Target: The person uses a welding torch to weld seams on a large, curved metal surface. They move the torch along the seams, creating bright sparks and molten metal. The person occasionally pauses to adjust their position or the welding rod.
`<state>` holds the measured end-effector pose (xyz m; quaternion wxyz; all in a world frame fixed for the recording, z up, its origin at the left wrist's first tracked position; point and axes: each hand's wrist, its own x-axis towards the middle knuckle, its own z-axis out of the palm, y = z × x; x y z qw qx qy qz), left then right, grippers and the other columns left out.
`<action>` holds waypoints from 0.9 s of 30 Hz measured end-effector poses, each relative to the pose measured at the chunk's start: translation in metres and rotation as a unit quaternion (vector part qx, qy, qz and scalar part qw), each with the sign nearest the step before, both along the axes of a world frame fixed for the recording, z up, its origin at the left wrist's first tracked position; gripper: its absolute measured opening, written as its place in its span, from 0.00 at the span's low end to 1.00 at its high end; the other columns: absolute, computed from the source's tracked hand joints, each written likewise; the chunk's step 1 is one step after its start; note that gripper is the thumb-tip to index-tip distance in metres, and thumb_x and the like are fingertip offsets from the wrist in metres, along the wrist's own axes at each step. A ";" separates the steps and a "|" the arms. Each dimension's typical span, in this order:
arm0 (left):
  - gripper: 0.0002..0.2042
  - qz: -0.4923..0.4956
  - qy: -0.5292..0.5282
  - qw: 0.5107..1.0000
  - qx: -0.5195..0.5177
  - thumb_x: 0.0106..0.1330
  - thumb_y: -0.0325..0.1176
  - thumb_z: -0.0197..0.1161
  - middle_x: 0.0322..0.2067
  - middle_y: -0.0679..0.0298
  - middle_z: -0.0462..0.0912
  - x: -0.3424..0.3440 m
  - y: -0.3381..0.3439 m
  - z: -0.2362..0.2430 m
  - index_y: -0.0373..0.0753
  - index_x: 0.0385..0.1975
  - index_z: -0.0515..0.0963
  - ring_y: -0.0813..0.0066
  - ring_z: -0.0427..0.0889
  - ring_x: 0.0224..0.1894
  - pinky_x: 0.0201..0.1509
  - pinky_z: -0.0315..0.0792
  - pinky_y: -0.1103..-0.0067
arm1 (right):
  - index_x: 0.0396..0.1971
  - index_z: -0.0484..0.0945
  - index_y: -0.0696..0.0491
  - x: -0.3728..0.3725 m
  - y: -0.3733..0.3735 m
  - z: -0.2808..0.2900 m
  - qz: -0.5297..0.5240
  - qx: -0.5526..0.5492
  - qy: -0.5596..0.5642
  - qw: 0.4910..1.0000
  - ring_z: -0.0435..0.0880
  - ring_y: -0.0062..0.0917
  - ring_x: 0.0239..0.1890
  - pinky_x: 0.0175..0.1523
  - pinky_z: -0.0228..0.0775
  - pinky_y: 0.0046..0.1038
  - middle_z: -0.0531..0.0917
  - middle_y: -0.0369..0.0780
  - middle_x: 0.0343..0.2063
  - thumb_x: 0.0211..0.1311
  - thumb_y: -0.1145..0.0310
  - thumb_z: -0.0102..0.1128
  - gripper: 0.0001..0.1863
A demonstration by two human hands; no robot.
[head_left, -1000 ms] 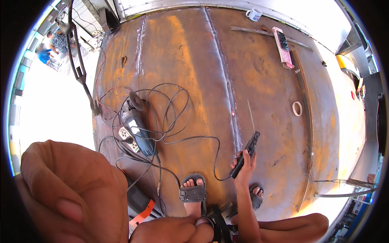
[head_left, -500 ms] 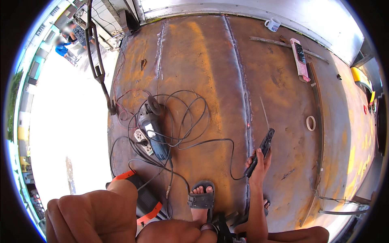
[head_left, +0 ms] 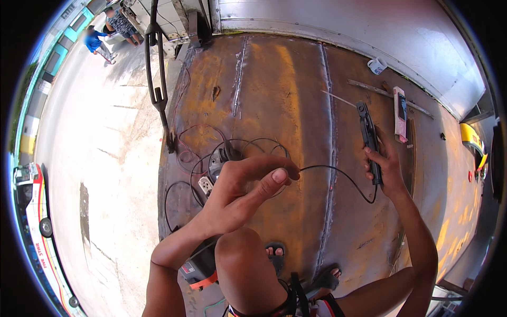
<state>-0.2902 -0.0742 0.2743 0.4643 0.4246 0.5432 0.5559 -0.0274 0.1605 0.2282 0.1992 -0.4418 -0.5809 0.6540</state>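
Note:
My right hand point(head_left: 388, 166) is wrapped round a black welding electrode holder point(head_left: 368, 132). A thin welding rod point(head_left: 338, 98) sticks out of its jaw toward the upper left, over the steel plate floor point(head_left: 264, 74). From the holder's lower end a black cable point(head_left: 340, 171) loops left and passes behind my left fingertips. My left hand point(head_left: 245, 193) is raised in the middle, fingers curled and thumb pressed toward the index finger; what they hold, if anything, is hidden. Behind that hand, an angle grinder point(head_left: 215, 162) and a white socket strip point(head_left: 205, 185) are partly covered.
A black-and-orange machine point(head_left: 203, 268) stands by my left leg. A weld seam point(head_left: 330, 132) crosses the plate. At the far right lie a pink box point(head_left: 400, 113), a metal bar point(head_left: 359, 88) and a white mug point(head_left: 377, 65). A metal strut point(head_left: 158, 90) rises at the left edge.
My right hand has lifted the electrode holder upward and to the right, and the rod now slants further left. My left hand has come from the lower left to the middle. The view has shifted.

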 end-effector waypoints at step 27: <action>0.21 0.135 0.185 0.949 -0.217 0.78 0.45 0.60 0.44 0.48 0.89 -0.182 0.072 -0.098 0.29 0.54 0.81 0.60 0.88 0.52 0.57 0.78 0.69 | 0.42 0.75 0.53 -0.238 0.216 -0.073 0.085 -0.029 0.083 0.992 0.73 0.12 0.22 0.22 0.63 0.18 0.74 0.32 0.30 0.67 0.47 0.70 0.24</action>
